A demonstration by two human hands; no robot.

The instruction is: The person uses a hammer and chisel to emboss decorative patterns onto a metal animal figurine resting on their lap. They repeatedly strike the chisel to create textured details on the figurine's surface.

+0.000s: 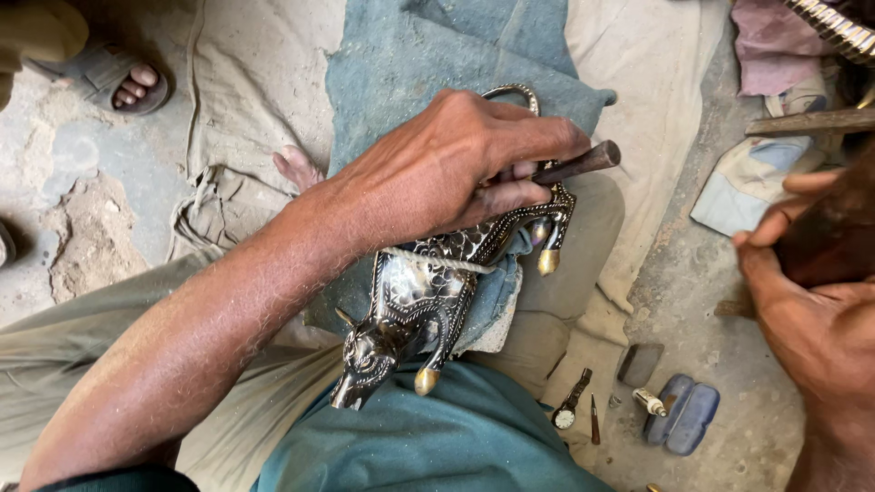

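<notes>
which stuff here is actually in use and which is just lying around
In use: left hand pressing a chisel on the metal animal figure; right hand gripping a dark tool; blue cloth beneath.

Lying about: wristwatch, blue case, small block.

A wristwatch (567, 408) and a blue spectacle case (682, 418) are seen on the ground (near a small bottle (650, 402)). A sandalled foot (128, 87) is seen top left.

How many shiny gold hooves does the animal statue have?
2 show on the animal statue: one gold hoof below the left hand, another gold hoof near its head by the teal shirt. Others may be hidden under the hand and cloth.
</notes>
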